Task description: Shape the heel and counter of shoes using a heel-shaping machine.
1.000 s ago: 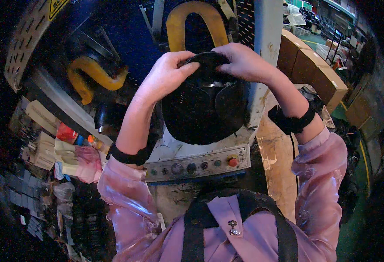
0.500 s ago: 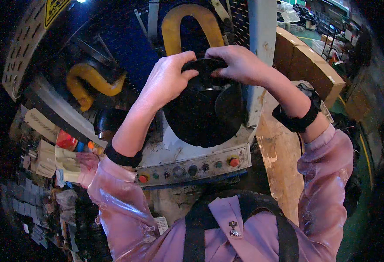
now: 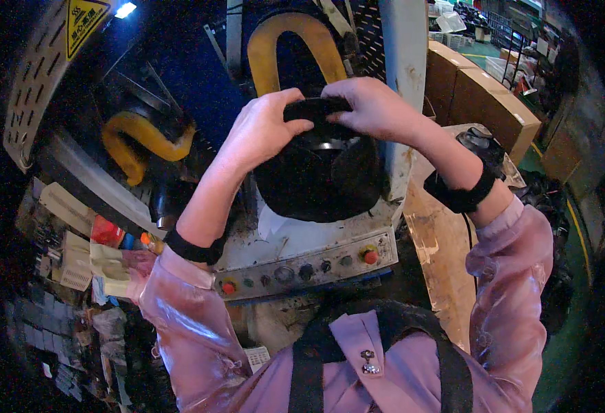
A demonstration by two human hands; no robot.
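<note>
Between my hands is a soft black piece that looks like a shoe upper [image 3: 316,189], its rounded wide end toward me. It sits over a dark form on the machine, and a bit of shiny metal shows at its middle. My left hand [image 3: 264,127] pinches the far left of its raised edge, thumb on the near side. From the right, my right hand [image 3: 365,109] grips the same edge with thumb and fingers. Just beyond stands a yellow U-shaped pad [image 3: 295,26]. What lies under the black piece is hidden.
A control panel [image 3: 306,267] with red and green buttons runs along the machine's near edge. Left are a second yellow pad [image 3: 152,138] and a black cylindrical form [image 3: 167,199]. Cardboard boxes [image 3: 484,93] stand at the right, beyond a wooden board [image 3: 440,268].
My hands keep their grip. The raised edge has tipped slightly, and the near end of the black shoe upper has drawn in and up a little. The whole view has shifted slightly.
</note>
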